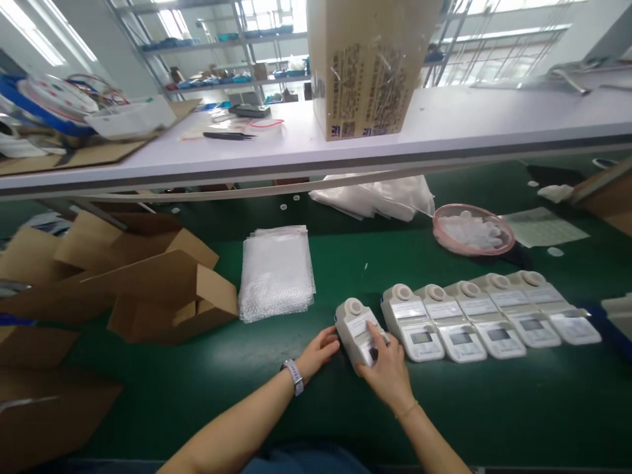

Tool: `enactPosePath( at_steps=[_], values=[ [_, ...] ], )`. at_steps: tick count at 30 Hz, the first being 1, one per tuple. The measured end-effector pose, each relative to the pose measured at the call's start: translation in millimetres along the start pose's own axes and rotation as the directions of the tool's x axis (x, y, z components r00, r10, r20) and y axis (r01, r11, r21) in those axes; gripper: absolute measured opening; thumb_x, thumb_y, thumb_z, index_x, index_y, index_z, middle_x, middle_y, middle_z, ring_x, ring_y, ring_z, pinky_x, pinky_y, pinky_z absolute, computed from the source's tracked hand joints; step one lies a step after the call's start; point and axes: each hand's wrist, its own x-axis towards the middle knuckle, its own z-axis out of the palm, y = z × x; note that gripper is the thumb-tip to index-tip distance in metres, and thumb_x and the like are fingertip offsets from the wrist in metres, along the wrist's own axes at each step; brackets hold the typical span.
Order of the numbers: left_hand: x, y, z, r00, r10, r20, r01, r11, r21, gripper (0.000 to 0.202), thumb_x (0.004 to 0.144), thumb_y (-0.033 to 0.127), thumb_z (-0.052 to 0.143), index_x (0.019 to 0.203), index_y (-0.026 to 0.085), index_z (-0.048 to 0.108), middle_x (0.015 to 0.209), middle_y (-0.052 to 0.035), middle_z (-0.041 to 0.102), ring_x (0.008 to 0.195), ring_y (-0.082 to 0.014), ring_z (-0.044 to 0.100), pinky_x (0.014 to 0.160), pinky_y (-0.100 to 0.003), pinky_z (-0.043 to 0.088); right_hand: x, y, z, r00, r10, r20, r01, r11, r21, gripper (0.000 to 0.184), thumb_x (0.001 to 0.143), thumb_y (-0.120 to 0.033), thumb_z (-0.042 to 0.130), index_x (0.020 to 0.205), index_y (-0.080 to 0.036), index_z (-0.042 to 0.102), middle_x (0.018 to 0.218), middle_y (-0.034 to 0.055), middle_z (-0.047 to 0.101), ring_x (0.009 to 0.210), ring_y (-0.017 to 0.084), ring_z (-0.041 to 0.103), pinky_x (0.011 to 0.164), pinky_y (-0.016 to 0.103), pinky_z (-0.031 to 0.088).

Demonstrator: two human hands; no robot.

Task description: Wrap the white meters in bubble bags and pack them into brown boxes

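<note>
A small white meter with a round knob on top and a little screen (356, 322) stands on the green work surface in front of me, slightly tilted to the left. My right hand (390, 372) grips it from the right, thumb near its lower edge and index finger on its label panel; part of the screen is covered. My left hand (318, 355), with a watch on the wrist, is beside the meter's left side, fingers loosely stretched and holding nothing. Just to the right, several matching meters (461, 322) stand in a close row.
A stack of bubble-wrap bags (276, 273) lies left of centre, beside open cardboard boxes (172, 296). Behind the row sits a pink bowl (437, 234) of translucent pieces, near plastic bags (380, 194). A raised shelf (247, 155) carries a big carton (368, 72).
</note>
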Motion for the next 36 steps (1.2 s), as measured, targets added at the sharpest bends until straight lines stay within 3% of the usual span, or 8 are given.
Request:
enactPosePath(
  at_steps=[7,11,15,22,25,30,33,36],
  values=[
    [-34,-10,-55.4,0.98,-0.176,-0.099,0.148,0.959,-0.24,0.076,0.079,0.075,0.031,0.131,0.021,0.043,0.13,-0.016,0.047,0.097,-0.0263,0.057,0.069,-0.036,0.049,-47,-3,23,0.836,-0.546,-0.049,0.542,0.837,-0.078,0.082,0.061,-0.013,0.063,0.135,-0.037,0.038,0.131,0.0121,0.039,0.115,0.035,0.041,0.092,0.053,0.037],
    [-39,-19,-75.4,0.951,0.049,-0.305,0.053,0.946,0.319,0.058,0.089,0.058,0.029,0.121,0.016,0.052,0.117,-0.0149,0.058,0.1,-0.0241,0.059,0.078,-0.037,0.05,-56,6,30,0.729,-0.684,-0.018,0.675,0.724,-0.14,0.069,0.07,-0.018,0.062,0.133,-0.036,0.041,0.127,0.0143,0.044,0.115,0.032,0.042,0.093,0.055,0.035],
    [-13,2,-112.0,0.801,0.402,-0.443,0.12,0.618,0.777,0.043,0.084,0.032,0.052,0.124,0.017,0.047,0.132,-0.0127,0.047,0.125,-0.0251,0.041,0.105,-0.043,0.032,-53,9,26,0.706,-0.707,0.039,0.703,0.694,-0.156,0.069,0.071,-0.016,0.061,0.134,-0.035,0.039,0.127,0.0134,0.046,0.117,0.03,0.041,0.097,0.054,0.033],
    [31,46,-178.3,0.843,0.398,-0.363,0.281,0.25,0.927,0.036,0.069,0.018,0.067,0.103,0.015,0.057,0.115,-0.0138,0.053,0.115,-0.0316,0.045,0.099,-0.046,0.034,-22,-7,0,0.804,-0.566,0.182,0.59,0.797,-0.128,0.096,0.056,-0.003,0.061,0.14,-0.036,0.03,0.133,0.0117,0.04,0.12,0.035,0.037,0.102,0.057,0.027],
    [43,49,-178.9,0.897,0.34,-0.283,0.249,0.141,0.958,0.009,0.08,0.021,0.055,0.086,0.016,0.06,0.096,-0.0107,0.059,0.1,-0.026,0.054,0.089,-0.039,0.041,-6,-11,-7,0.806,-0.539,0.245,0.566,0.823,-0.053,0.094,0.057,-0.006,0.061,0.141,-0.035,0.03,0.129,0.0121,0.041,0.11,0.032,0.042,0.098,0.051,0.035],
    [50,31,-155.3,0.94,0.311,-0.142,0.122,0.082,0.989,0.037,0.072,0.039,0.068,0.102,0.019,0.058,0.111,-0.0094,0.056,0.108,-0.0261,0.05,0.092,-0.036,0.039,13,-11,-8,0.833,-0.468,0.296,0.449,0.884,0.134,0.089,0.057,-0.008,0.06,0.138,-0.036,0.036,0.126,0.0096,0.041,0.108,0.031,0.041,0.094,0.046,0.038],
    [47,17,-145.6,0.937,0.315,-0.148,0.116,0.119,0.986,0.026,0.08,0.032,0.06,0.103,0.019,0.059,0.11,-0.009,0.058,0.105,-0.0234,0.053,0.09,-0.034,0.04,22,-6,-5,0.868,-0.291,0.402,0.148,0.925,0.351,0.087,0.054,-0.015,0.066,0.135,-0.031,0.042,0.121,0.0084,0.046,0.11,0.031,0.042,0.098,0.047,0.035],
    [45,11,-144.7,0.926,0.32,-0.201,0.14,0.204,0.969,0.023,0.089,0.026,0.042,0.09,0.018,0.063,0.095,-0.0077,0.064,0.092,-0.0196,0.058,0.081,-0.03,0.043,22,0,-7,0.807,-0.089,0.584,-0.346,0.73,0.589,0.086,0.053,-0.028,0.072,0.133,-0.023,0.043,0.114,0.0079,0.056,0.104,0.029,0.051,0.094,0.046,0.038]
  ],
)
